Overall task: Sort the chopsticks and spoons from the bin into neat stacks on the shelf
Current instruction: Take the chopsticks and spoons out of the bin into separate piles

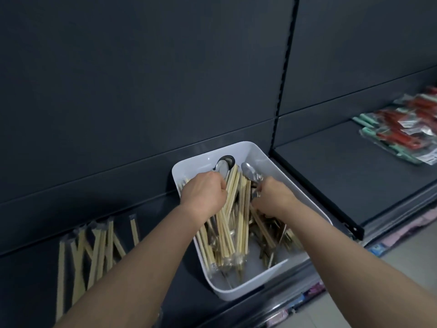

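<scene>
Head view. The white bin [272, 166] sits on the dark shelf [28, 275], against the back panel. It holds wooden chopsticks [241, 223] and metal spoons [248, 172].

Left hand [203, 192]: inside the bin, left side. Grip closed, fingers curled around a bundle of chopsticks.

Right hand [274, 197]: inside the bin, right side. Grip closed, fingers curled onto the spoon handles; the image is blurred there.

A row of chopsticks [94, 247] lies on the shelf, left of the bin and apart from it. Red and green packaged goods [406, 131] lie on the adjoining shelf bay to the right.
</scene>
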The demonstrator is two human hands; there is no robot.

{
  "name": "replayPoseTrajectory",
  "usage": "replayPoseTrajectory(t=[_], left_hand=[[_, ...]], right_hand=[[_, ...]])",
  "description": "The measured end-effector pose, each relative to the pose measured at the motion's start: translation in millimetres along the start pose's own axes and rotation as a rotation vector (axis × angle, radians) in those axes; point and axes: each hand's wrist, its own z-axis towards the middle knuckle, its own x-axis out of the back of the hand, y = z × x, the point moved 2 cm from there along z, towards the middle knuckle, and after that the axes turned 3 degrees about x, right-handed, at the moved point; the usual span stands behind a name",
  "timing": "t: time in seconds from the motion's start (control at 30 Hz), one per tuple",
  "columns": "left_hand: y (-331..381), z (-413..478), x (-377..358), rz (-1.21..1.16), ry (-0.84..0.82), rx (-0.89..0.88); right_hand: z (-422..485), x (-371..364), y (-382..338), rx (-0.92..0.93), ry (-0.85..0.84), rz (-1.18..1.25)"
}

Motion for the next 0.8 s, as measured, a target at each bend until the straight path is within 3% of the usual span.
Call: replayPoseTrajectory(t=[0.27, 0.43, 0.53, 0.8], left_hand=[[21, 15, -12, -0.018, 0.004, 0.183], [35, 14, -23, -0.004, -0.03, 0.302], [55, 12, -40, 0.078, -0.1, 0.338], [61, 4, -39, 0.219, -0.049, 0.432]], right_hand=[[12, -2, -7, 0.132, -0.062, 0.117], [15, 28, 18, 0.166, -0.068, 0.022], [12, 44, 24, 0.244, -0.042, 0.015], [10, 47, 30, 0.444, -0.013, 0.076]])
